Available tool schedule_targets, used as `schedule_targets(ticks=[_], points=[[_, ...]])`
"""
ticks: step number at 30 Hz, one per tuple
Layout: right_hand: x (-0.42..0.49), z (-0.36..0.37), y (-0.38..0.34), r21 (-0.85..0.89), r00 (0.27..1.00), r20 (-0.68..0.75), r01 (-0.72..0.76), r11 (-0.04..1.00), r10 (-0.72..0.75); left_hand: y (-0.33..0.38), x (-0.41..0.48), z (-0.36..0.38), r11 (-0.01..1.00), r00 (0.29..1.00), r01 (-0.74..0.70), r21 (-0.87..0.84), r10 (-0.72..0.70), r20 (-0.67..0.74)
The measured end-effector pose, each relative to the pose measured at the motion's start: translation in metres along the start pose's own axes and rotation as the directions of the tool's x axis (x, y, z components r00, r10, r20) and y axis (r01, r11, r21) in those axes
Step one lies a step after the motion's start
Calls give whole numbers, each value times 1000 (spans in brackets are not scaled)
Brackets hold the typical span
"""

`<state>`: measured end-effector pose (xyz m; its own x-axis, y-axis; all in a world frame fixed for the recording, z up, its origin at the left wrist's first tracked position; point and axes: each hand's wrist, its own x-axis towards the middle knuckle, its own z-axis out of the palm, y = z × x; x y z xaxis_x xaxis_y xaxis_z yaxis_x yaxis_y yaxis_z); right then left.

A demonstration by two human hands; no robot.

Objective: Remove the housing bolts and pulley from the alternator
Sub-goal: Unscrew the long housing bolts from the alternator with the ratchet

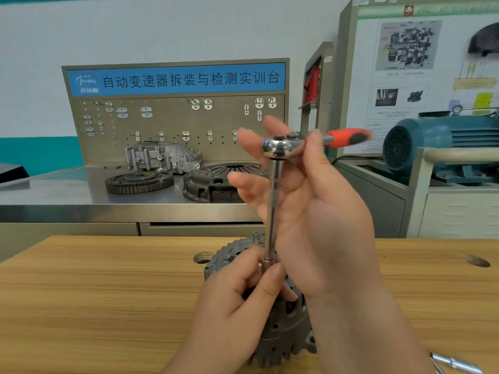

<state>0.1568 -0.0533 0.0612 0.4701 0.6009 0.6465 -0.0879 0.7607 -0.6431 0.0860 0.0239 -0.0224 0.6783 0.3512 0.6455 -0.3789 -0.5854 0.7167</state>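
Note:
The grey alternator (283, 327) lies on the wooden table (94, 292), mostly hidden behind my hands. A chrome ratchet (283, 144) with an orange handle (348, 137) stands on a long extension bar (273, 206) that runs down to a socket on the alternator's housing. My left hand (243, 300) pinches the socket end of the bar with thumb and fingers. My right hand (305, 201) is at the ratchet head, thumb hooked over the shank beside the head, the other fingers spread straight behind the head and bar. The bolt under the socket is hidden.
A round hole (202, 257) is in the table just left of the alternator. A chrome tool (453, 364) lies at the bottom right edge. Behind, a steel bench carries a flywheel (139, 182), a clutch cover (216, 184) and a gearbox housing (162, 157). A blue motor (437, 141) stands at right.

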Motion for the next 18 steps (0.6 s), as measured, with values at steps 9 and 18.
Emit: schedule_targets(ticks=[9,18], points=[[-2,6,2,-56,996,22,91,994,-90,-5,2,0,998,999,31,-49,-32,-24],[-1,0,1,-18,999,-32,26,1000,-27,-3,0,-2,1000,1000,-4,22,4,20]])
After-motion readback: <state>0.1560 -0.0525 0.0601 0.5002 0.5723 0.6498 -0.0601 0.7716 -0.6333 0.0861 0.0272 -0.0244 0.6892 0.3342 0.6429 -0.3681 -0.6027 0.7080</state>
